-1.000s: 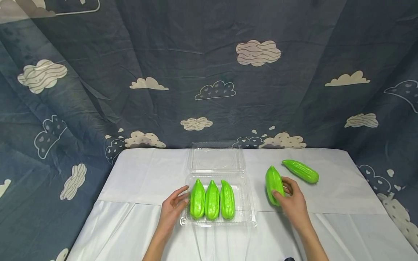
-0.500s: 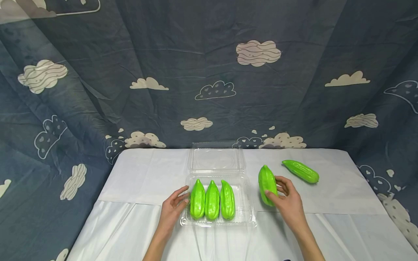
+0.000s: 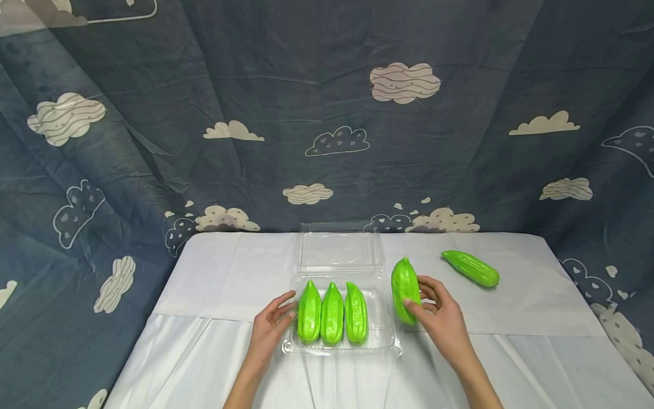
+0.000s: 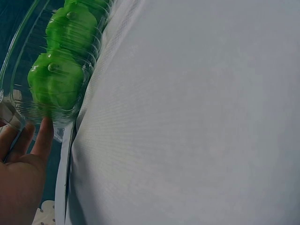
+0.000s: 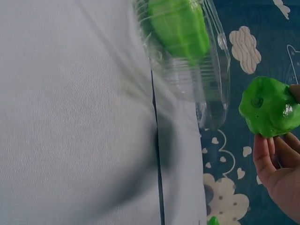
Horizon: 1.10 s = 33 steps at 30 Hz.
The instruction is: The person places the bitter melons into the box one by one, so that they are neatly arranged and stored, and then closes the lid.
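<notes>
My right hand (image 3: 443, 318) holds a glossy green ribbed bitter melon (image 3: 403, 287) between thumb and fingers, tip pointing away, just off the right edge of a clear plastic clamshell box (image 3: 380, 335). In the right wrist view the lobed blunt end of that bitter melon (image 5: 267, 108) shows above the fingers. Three more bitter melons (image 3: 332, 313) lie side by side in the box's base, filling its left and middle. My left hand (image 3: 268, 329) rests its loosely straight fingers at the box's left side; the left wrist view shows the fingertips (image 4: 45, 126) against the clear wall.
The box's lid (image 3: 337, 250) lies folded back behind the base. Another bitter melon (image 3: 471, 268) lies slanted at the back right of the white-covered table (image 3: 214, 284). A dark blue cloud-print curtain (image 3: 337, 85) hangs behind and along both sides.
My right hand has moved left with the bitter melon, bringing it close to the box. The left hand, the box and the other bitter melons have stayed put.
</notes>
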Motion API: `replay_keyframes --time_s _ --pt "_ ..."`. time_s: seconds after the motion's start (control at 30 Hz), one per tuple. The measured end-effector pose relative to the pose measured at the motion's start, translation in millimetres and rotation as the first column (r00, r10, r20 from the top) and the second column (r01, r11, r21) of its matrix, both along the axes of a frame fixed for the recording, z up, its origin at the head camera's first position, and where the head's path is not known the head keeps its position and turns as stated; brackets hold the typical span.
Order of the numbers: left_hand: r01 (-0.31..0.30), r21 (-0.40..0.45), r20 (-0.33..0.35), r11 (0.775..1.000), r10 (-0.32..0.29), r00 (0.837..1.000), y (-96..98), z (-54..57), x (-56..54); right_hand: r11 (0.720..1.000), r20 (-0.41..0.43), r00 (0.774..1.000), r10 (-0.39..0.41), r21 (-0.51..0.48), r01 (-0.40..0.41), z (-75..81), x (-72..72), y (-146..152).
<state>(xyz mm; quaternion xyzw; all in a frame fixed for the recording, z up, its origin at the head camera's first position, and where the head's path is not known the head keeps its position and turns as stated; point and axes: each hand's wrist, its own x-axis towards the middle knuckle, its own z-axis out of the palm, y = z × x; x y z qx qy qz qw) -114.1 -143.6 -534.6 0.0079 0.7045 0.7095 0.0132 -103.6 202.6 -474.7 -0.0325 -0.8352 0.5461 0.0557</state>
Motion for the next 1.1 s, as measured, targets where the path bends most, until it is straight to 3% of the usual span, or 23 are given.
replay_keyframes --time_s 0.5,0.8,1.1 --pt "0.003 0.013 -0.017 1.0 -0.003 1.0 0.1 -1.1 -1.5 0.996 0.095 0.994 0.06 -0.078 -0.053 7.3 9.0 -27.4" --pt "0.006 0.022 -0.014 1.0 -0.005 1.0 -0.4 -1.0 -2.2 0.999 0.149 0.989 0.011 0.032 -0.016 1.0 8.9 -41.1" --pt "0.01 0.029 -0.014 1.0 -0.009 1.0 0.2 -0.7 -1.5 0.984 0.101 0.994 -0.036 0.179 0.017 -4.5 8.0 -53.5"
